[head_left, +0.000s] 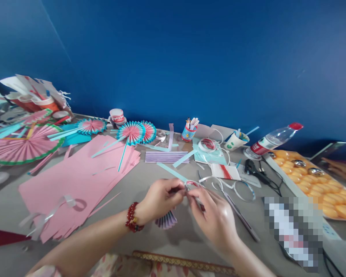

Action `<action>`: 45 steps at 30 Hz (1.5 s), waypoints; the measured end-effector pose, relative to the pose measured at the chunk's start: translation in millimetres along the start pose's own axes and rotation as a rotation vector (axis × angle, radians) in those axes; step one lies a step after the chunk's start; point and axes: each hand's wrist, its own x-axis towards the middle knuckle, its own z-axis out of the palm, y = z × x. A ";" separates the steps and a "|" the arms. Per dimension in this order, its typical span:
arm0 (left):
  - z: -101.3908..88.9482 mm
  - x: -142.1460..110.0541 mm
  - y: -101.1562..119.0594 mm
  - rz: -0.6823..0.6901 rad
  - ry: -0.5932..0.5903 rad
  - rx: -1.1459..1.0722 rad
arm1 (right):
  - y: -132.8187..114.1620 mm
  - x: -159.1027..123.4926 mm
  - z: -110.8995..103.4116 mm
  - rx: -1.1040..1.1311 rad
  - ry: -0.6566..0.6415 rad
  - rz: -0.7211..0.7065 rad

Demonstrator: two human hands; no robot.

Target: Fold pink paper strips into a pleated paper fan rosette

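My left hand (160, 199), with a red bead bracelet on the wrist, is pinched closed on a small folded purple paper fan (166, 221) that hangs below the fingers. My right hand (212, 215) is also closed, its fingertips pinching a thin loop of white tape (192, 184) right against the left fingers. A light blue paper strip (173, 172) lies just beyond both hands on the grey table (150, 181).
Pink paper sheets (75, 181) lie at the left, pink and blue paper pinwheels (132, 132) behind them. A pleated purple sheet (164, 156), tape roll (208, 145), paper cups, water bottle (272, 141), scissors (239, 213) and an orange tray (328, 192) stand to the right.
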 end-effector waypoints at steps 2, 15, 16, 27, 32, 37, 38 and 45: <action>0.0 -0.3 0.9 -0.006 0.006 -0.053 | 1.5 -1.1 2.8 0.010 0.045 -0.039; -15.4 6.9 1.2 -0.141 0.037 -0.430 | 17.3 -21.7 -0.9 0.125 0.417 0.203; -16.6 8.3 0.8 -0.124 0.035 -0.443 | 21.9 -23.7 -2.3 0.106 0.422 0.245; -13.0 9.8 -3.7 -0.109 0.004 -0.601 | 54.1 -41.7 2.5 0.018 0.169 0.034; -12.8 8.9 0.8 -0.116 0.019 -0.650 | 59.7 -45.6 -0.6 -0.003 0.143 0.009; -11.9 8.1 -1.5 -0.082 0.016 -0.702 | 67.2 -46.6 -2.0 -0.139 0.197 0.002; -11.8 8.0 -2.8 -0.081 0.013 -0.707 | 68.5 -46.6 -2.4 -0.158 0.201 0.018; -11.6 8.3 -3.8 -0.084 0.000 -0.628 | 87.5 -52.6 -7.2 -0.286 0.209 0.113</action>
